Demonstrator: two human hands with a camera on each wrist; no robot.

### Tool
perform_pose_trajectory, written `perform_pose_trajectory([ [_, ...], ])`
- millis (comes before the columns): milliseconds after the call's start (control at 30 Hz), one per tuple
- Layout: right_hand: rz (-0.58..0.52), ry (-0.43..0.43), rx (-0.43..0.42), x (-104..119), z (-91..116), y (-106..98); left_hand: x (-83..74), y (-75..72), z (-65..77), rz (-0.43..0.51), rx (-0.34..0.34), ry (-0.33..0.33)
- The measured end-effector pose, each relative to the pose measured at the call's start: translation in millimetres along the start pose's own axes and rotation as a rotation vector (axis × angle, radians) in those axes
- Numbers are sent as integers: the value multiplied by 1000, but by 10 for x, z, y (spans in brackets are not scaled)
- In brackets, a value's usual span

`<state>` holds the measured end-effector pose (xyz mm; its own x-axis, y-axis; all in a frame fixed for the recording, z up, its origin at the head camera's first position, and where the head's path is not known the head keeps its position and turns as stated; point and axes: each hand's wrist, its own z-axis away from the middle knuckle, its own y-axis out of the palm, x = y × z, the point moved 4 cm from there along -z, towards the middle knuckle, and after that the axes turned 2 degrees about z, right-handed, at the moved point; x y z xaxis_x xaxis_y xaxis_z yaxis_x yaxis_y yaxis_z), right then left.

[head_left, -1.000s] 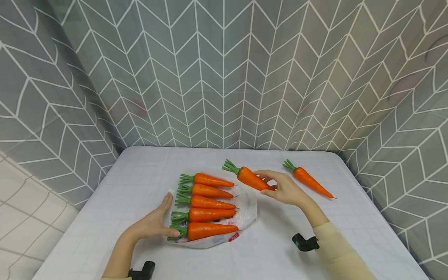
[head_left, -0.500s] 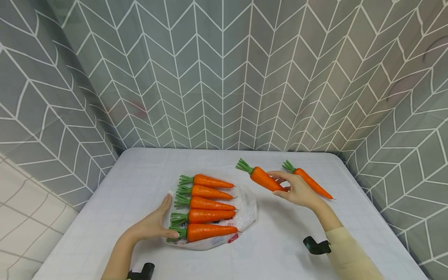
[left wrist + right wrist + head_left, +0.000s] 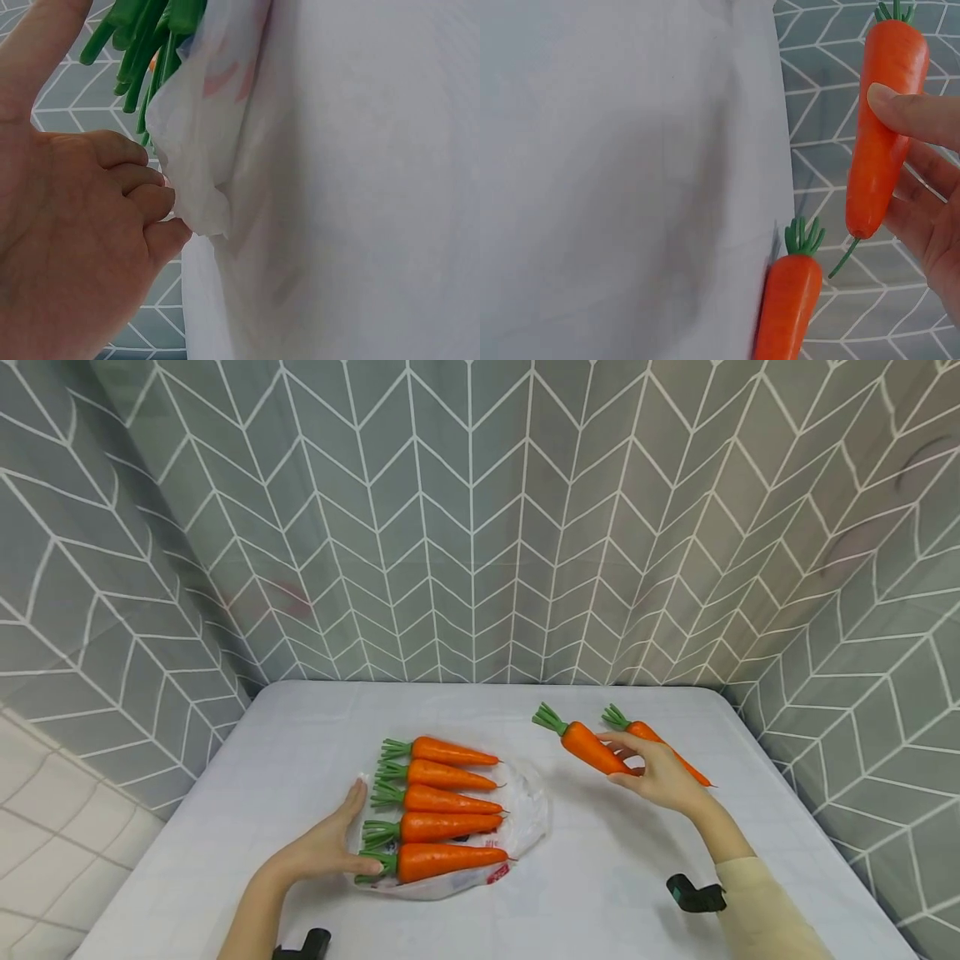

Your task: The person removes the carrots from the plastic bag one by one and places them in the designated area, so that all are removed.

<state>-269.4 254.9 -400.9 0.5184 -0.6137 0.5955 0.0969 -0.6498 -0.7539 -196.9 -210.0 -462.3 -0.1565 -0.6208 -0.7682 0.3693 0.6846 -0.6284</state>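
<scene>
In the head view, my right hand (image 3: 660,772) holds an orange carrot (image 3: 592,748) above the table, its green top pointing up and left. The thumb lies across this carrot (image 3: 889,142) in the right wrist view, fingers behind it. A second carrot (image 3: 678,758) lies on the table, partly hidden by that hand. My left hand (image 3: 318,843) rests spread at the left edge of a white plastic bag (image 3: 528,818), thumb by the lowest carrot's green top. Several carrots (image 3: 453,825) lie in a column on the bag. In the left wrist view, the fingertips touch the bag (image 3: 199,165).
A white cloth covers the table (image 3: 600,885). Grey curtain (image 3: 472,527) with white zigzag lines stands behind the far edge and at both sides. White tiles (image 3: 60,827) show at lower left. Black camera mounts (image 3: 693,893) sit on the wrists.
My right hand has carried its carrot to the right, away from the bag and closer to the carrot lying on the right. The left hand stays at the bag's edge.
</scene>
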Motion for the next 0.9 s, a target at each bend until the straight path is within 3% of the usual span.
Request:
perform_pose_trajectory([
  [900, 121, 131, -52, -631, 327, -133, 12, 15, -5, 19, 13, 8],
])
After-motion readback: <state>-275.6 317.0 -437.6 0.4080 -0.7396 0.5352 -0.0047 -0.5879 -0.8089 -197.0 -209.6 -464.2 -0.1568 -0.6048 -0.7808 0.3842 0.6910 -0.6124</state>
